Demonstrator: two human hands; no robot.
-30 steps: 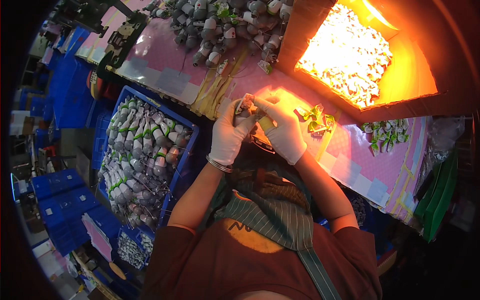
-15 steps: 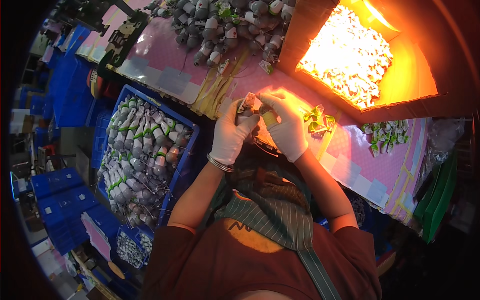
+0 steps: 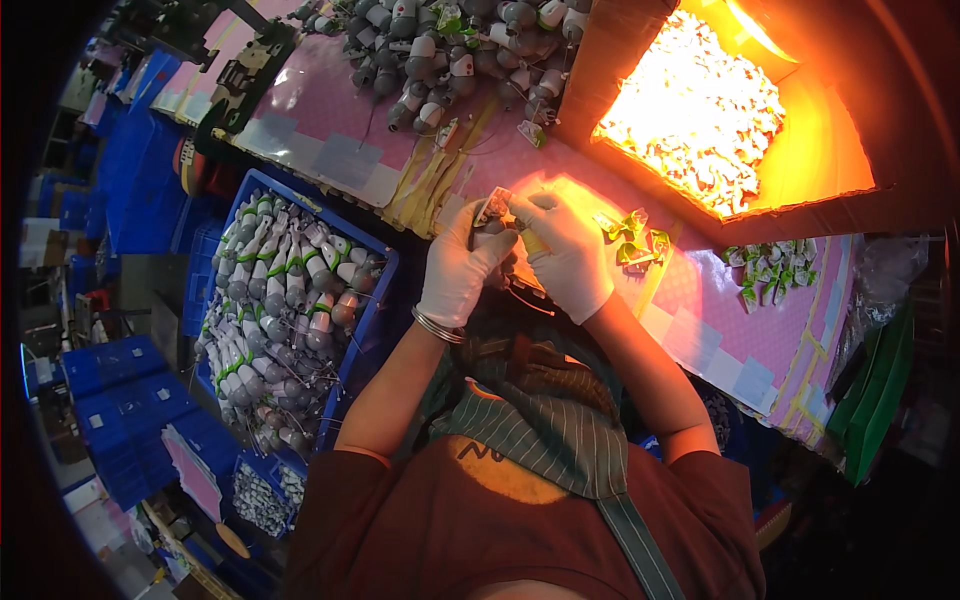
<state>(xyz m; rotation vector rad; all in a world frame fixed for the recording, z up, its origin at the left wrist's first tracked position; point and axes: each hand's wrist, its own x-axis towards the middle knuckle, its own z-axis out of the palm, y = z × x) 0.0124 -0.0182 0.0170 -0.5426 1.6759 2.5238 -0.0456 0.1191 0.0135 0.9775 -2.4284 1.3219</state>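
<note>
My left hand (image 3: 453,262), in a white glove, is closed around a small grey and white part (image 3: 494,207) at the bench's near edge. Its pale top end sticks out above the thumb, and the fingers cover most of the rest. Beside it my right hand (image 3: 566,250), also gloved, has thumb and fingers drawn together against the same part. What those fingertips pinch is hidden. A thin wire (image 3: 532,303) hangs below the hands. Just right of them, several bright green and white pieces (image 3: 637,243) lie on the pink bench top (image 3: 690,290).
A blue crate (image 3: 385,275) of grey and white bulb-shaped parts with wires stands at left. More such parts (image 3: 420,60) are heaped at the back. A brightly lit cardboard box (image 3: 800,215) of small pieces sits at right, with green and white pieces (image 3: 775,270) before it.
My right hand has turned over, its back now facing up, and its fingertips have come in against the part. The left hand has barely moved.
</note>
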